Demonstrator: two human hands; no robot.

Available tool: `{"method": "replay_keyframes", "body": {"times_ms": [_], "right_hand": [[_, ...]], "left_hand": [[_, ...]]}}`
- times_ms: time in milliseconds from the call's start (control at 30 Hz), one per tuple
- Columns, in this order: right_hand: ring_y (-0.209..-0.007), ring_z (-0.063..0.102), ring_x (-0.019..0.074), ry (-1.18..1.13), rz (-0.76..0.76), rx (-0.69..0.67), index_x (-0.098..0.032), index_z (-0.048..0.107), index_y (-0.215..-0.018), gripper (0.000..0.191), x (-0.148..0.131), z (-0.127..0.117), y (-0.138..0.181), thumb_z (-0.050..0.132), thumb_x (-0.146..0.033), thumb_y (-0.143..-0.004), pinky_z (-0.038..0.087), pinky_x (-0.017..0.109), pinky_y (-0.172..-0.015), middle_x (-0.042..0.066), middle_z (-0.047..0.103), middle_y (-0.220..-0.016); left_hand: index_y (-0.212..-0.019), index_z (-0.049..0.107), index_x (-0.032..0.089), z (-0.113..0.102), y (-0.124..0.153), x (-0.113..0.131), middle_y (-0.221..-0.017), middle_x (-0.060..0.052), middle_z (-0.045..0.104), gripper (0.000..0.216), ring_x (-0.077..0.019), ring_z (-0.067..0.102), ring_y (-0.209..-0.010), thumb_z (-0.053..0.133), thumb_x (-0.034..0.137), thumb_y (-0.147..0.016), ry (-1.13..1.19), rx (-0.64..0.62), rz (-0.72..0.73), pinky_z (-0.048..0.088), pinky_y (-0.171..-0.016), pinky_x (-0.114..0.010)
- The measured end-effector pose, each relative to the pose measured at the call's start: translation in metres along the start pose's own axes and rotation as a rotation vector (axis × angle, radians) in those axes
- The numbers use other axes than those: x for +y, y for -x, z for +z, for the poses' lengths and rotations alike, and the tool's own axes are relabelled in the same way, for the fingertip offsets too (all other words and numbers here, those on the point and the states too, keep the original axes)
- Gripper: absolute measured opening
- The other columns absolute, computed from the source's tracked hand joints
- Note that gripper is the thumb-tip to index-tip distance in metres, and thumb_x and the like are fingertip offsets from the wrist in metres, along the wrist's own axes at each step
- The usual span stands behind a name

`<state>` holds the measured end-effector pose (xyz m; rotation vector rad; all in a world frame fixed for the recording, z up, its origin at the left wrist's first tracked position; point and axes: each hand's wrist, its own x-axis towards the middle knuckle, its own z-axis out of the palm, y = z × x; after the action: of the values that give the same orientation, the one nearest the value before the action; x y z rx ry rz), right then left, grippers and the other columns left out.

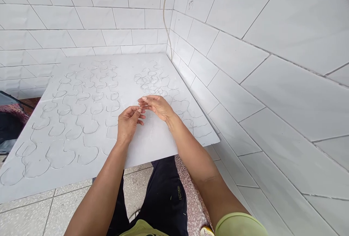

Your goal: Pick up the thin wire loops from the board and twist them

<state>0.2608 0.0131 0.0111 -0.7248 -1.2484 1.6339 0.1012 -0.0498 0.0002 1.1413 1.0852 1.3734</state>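
Note:
My left hand (127, 124) and my right hand (158, 107) meet over the middle of a white board (152, 141). The thumb and forefinger of my left hand are pinched together on what looks like a thin wire, barely visible between the fingertips. My right hand is curled beside it, thumb against fingers, at the same fine strand. Left of my hands lie rows of thin wires bent into curved hook shapes (87, 123). Beyond my right hand rests a tangled heap of curled wires (149, 78). Wavy wire pieces (182, 105) are spread right of my right hand.
White tiled walls (272, 94) meet behind the board and run close along its right side. A thin cable (164, 14) hangs in the corner. Dark fabric (11, 123) is at the far left. Below are speckled floor tiles (29, 210) and my dark-trousered legs (163, 192).

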Motion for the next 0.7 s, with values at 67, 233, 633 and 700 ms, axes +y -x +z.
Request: {"method": "replay_keyframes", "body": {"times_ms": [67, 233, 633, 700], "right_hand": [[-0.094, 0.069, 0.0195, -0.015, 0.001, -0.011, -0.017, 0.081, -0.094, 0.036, 0.001, 0.001, 0.000, 0.083, -0.050, -0.079, 0.056, 0.034, -0.089, 0.009, 0.074, -0.099], [-0.090, 0.068, 0.0182, -0.104, 0.038, 0.006, -0.016, 0.081, -0.089, 0.032, 0.004, -0.001, -0.001, 0.084, -0.046, -0.078, 0.056, 0.030, -0.079, 0.008, 0.074, -0.094], [-0.080, 0.067, 0.0153, -0.112, -0.025, 0.117, -0.015, 0.078, -0.082, 0.032, 0.012, 0.010, -0.004, 0.087, -0.044, -0.073, 0.055, 0.031, -0.084, 0.006, 0.073, -0.084], [-0.081, 0.068, 0.0156, -0.053, -0.063, 0.145, -0.015, 0.078, -0.082, 0.033, 0.012, 0.013, -0.003, 0.084, -0.047, -0.076, 0.055, 0.031, -0.085, 0.007, 0.074, -0.085]], "left_hand": [[-0.095, 0.073, 0.018, 0.001, 0.001, 0.002, -0.100, -0.010, 0.074, 0.025, -0.0182, 0.068, -0.076, 0.077, 0.040, -0.083, 0.002, -0.014, -0.006, 0.054, -0.053, -0.027], [-0.095, 0.074, 0.018, 0.002, 0.003, 0.006, -0.093, -0.008, 0.074, 0.023, -0.0161, 0.066, -0.069, 0.078, 0.037, -0.083, 0.042, -0.079, -0.050, 0.053, -0.054, -0.026], [-0.093, 0.074, 0.016, -0.001, -0.002, 0.005, -0.092, -0.007, 0.075, 0.022, -0.0084, 0.060, -0.064, 0.083, 0.031, -0.079, 0.281, -0.157, -0.183, 0.045, -0.053, -0.020], [-0.093, 0.074, 0.016, -0.001, -0.002, 0.005, -0.092, -0.007, 0.075, 0.024, -0.0088, 0.060, -0.063, 0.084, 0.032, -0.078, 0.258, -0.130, -0.179, 0.045, -0.052, -0.020]]}}
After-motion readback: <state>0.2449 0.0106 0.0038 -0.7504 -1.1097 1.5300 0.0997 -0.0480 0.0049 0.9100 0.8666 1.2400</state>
